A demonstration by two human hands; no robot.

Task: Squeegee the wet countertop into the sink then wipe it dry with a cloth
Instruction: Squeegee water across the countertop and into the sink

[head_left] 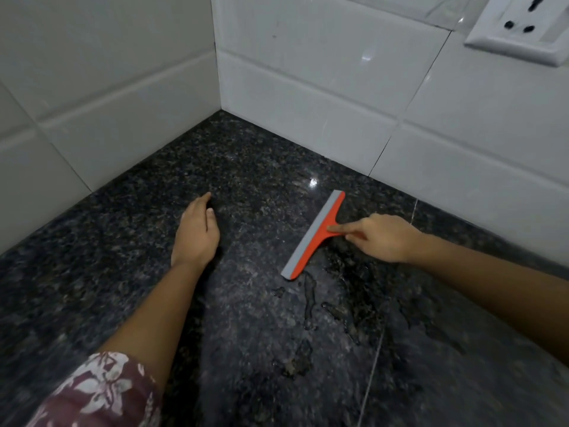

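While gripping the handle, right hand: my right hand (381, 238) is closing around the orange squeegee (314, 235), with my forefinger stretching along the handle toward the blade.
Left hand: my left hand (197, 232) is resting on the stone, grasping nothing, its fingers (203, 201) lying loosely curled with the thumb tucked beside them.
Squeegee: it is lying low on the countertop (129, 241), its grey rubber strip running diagonally from near the back wall down toward me, to the right of my left hand and apart from it.
Water: puddles and streaks (311, 300) are glistening on the dark speckled granite just below and to the right of the blade's near end.
Countertop: it is filling the lower part of the view and meeting two walls in a corner ahead of my hands.
Wall tiles (308, 97): white glossy tiles are covering both walls.
Socket (523, 23): a white wall socket is sitting at the upper right.
Sleeve (101, 392): a maroon floral sleeve is showing on my left arm at the lower left.
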